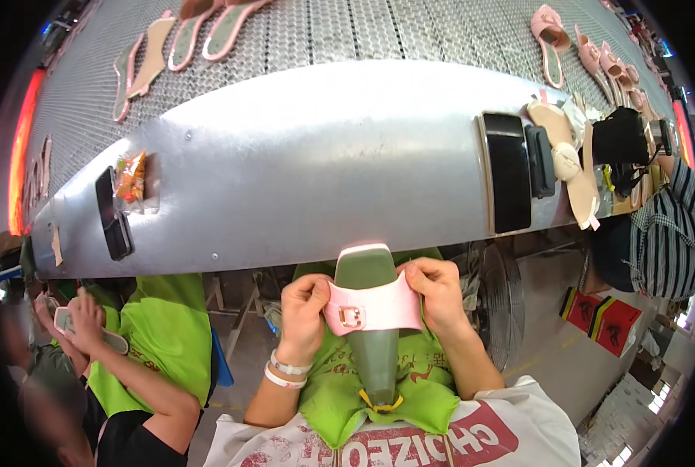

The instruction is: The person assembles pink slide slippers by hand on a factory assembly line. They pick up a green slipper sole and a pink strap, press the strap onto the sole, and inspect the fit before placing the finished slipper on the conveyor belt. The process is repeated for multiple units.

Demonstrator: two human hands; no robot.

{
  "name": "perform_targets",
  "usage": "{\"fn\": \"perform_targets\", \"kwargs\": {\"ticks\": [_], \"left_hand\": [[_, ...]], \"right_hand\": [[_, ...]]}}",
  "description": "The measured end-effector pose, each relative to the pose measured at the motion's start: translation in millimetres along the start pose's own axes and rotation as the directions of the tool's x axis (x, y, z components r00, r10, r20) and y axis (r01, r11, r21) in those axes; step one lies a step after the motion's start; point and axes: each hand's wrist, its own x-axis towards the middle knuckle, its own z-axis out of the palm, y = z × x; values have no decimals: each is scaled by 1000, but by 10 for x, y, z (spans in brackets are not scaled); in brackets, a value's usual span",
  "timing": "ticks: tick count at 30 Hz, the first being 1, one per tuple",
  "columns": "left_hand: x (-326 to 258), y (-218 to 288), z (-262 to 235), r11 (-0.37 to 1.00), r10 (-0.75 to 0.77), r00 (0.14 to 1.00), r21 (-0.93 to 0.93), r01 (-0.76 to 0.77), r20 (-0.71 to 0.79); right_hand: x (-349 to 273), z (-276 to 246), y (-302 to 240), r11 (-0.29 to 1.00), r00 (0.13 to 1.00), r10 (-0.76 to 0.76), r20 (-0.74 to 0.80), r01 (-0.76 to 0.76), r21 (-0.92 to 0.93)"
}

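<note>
In front of my body I hold a sandal, its grey-green sole (377, 366) upright with the squared toe end towards the metal table. A wide pink strap (386, 305) with a small buckle (351, 317) crosses over the sole. My left hand (305, 305) is closed, thumb and fingers pinching the strap's left end. At the strap's right end, my right hand (435, 289) pinches in the same way. The fingertips behind the strap are hidden. The heel end points down towards my green apron (324, 401), close to a yellow tie.
A metal table edge (347, 156) curves ahead, with a mesh conveyor (347, 31) beyond carrying pink sandals. Phones (508, 175) and a snack packet (132, 177) lie on the metal. At left, a co-worker's hands (83, 319) hold a sandal; another person stands far right. A fan (497, 303) stands below.
</note>
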Motion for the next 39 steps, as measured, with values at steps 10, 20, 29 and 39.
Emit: {"fn": "perform_targets", "kwargs": {"ticks": [10, 20, 29, 39], "left_hand": [[-67, -3, 82, 888, 302, 896, -438, -141, 324], [-184, -15, 136, 954, 141, 932, -299, -37, 334], [-74, -85, 53, 899, 120, 910, -432, 70, 398], [-353, 631, 469, 780, 296, 933, 512, -359, 203]], "right_hand": [[-522, 393, -657, 866, 910, -359, 209, 408, -288], [-118, 201, -533, 935, 738, 329, 589, -340, -96], [-354, 312, -614, 902, 852, -273, 447, 388, -188], [-204, -125, -488, 975, 923, -162, 349, 205, -91]]}}
